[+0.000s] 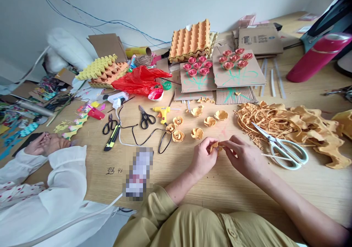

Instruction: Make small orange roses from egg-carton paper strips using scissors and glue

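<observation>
Between both hands, above the near part of the table, is a small orange egg-carton flower piece (214,147). My left hand (205,157) pinches it from the left. The fingertips of my right hand (243,156) are closed on its right edge, and the fingers partly hide it. Just beyond stand several finished-looking orange carton flowers (197,133), some opened like cups and some rolled tight like roses (178,136). White-handled scissors (287,151) lie to the right of my right hand, against a heap of orange carton scraps (255,120).
A yellow glue gun (162,113), black scissors (146,118), a yellow-black utility knife (112,138) and a blurred-out phone (139,173) lie leftward. Behind are cardboard sheets (239,74) with red flowers, egg trays (189,40) and a pink bottle (316,58). A co-worker's hands (49,143) rest at left.
</observation>
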Action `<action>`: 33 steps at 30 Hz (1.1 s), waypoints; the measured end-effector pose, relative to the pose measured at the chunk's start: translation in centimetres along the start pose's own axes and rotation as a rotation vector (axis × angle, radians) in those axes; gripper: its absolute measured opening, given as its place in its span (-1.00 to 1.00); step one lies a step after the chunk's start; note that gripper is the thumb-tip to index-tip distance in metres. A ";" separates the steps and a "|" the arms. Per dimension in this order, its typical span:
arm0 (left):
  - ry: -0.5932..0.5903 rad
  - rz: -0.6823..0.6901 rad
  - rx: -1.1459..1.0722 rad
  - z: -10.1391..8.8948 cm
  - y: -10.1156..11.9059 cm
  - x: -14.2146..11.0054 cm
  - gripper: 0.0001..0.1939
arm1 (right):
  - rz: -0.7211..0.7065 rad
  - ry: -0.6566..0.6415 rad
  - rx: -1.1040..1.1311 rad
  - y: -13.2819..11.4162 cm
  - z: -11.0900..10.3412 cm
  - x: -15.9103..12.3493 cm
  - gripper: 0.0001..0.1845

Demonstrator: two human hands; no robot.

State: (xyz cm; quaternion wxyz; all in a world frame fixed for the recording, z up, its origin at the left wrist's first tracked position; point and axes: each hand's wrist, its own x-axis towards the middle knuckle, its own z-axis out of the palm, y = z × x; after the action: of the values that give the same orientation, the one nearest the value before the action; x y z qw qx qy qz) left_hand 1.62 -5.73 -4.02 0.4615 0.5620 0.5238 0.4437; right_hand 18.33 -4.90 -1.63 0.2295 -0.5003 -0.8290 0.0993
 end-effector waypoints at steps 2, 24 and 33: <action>-0.002 -0.022 -0.013 -0.1 0.0 0.0 -0.80 | -0.011 0.002 -0.015 0.0 0.0 0.0 -0.75; 0.001 -0.017 -0.067 -0.5 -0.2 0.4 -0.97 | -0.078 0.015 -0.022 0.4 0.2 0.1 -0.77; -0.021 -0.051 -0.121 -0.5 0.2 0.3 -0.96 | -0.155 -0.005 -0.144 0.1 -0.3 0.1 -0.73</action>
State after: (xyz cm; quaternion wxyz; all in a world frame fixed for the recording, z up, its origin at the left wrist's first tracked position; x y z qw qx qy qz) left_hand 1.16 -5.42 -3.73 0.5112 0.5239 0.5055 0.4567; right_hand 18.53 -4.82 -1.36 0.1980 -0.4494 -0.8708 0.0227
